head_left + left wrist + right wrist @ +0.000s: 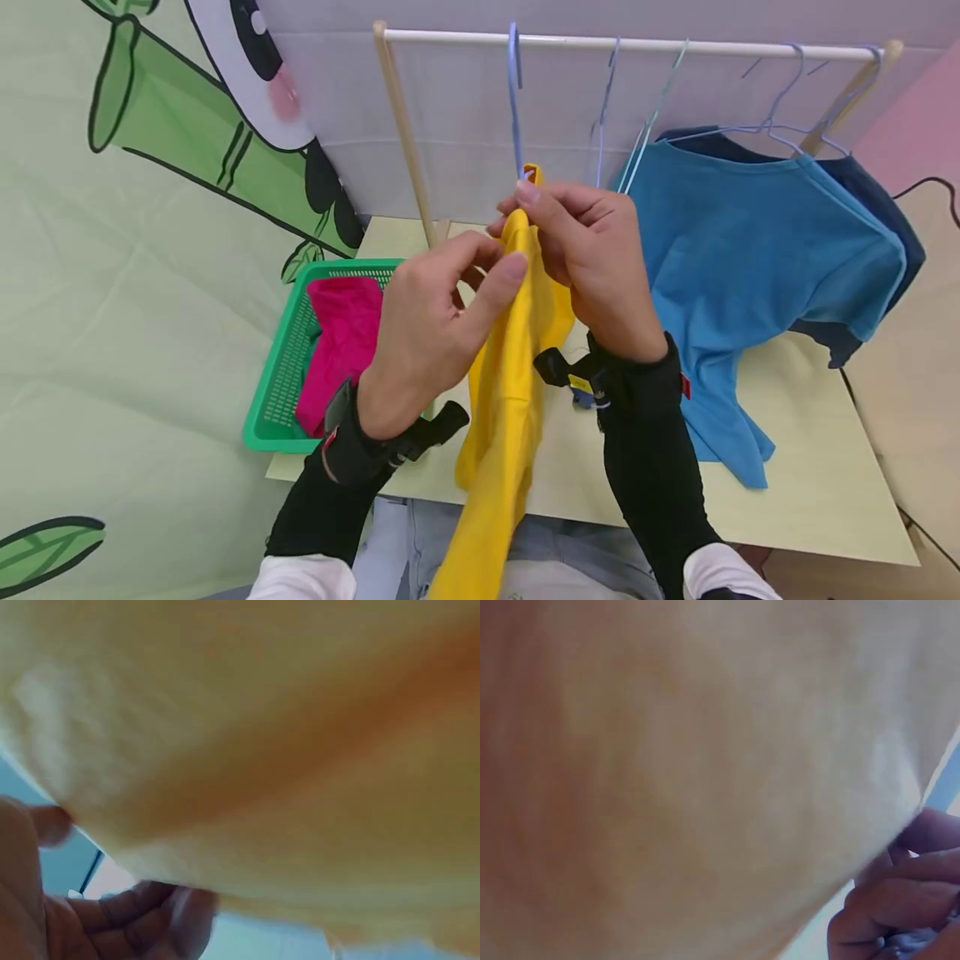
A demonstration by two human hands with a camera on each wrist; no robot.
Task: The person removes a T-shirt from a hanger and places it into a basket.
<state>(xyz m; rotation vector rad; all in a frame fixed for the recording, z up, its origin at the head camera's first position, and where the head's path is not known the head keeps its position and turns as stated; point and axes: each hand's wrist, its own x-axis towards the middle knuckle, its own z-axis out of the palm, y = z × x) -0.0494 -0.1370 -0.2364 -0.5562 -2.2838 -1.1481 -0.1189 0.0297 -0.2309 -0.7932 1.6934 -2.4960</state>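
Observation:
A yellow shirt (pixel 517 367) hangs edge-on from a blue hanger (pixel 515 108), whose hook is over the white rod. My right hand (pixel 592 258) pinches the cloth near its top, just below the hook. My left hand (pixel 442 325) is at the near side of the shirt, thumb and fingers on the upper edge of the cloth. In the left wrist view the yellow cloth (pixel 262 750) fills most of the picture, with the left fingers (pixel 150 919) at its edge. Cloth (pixel 690 765) also covers most of the right wrist view. The hanger's shoulders are hidden.
Bare hangers (pixel 602 117) hang on the rod (pixel 450 37) of a wooden-ended rack. To the right hang a blue T-shirt (pixel 750 242) and a dark navy one (pixel 907 242). A green basket (pixel 262 417) holding pink cloth (pixel 341 350) stands left on the pale table (pixel 817 483).

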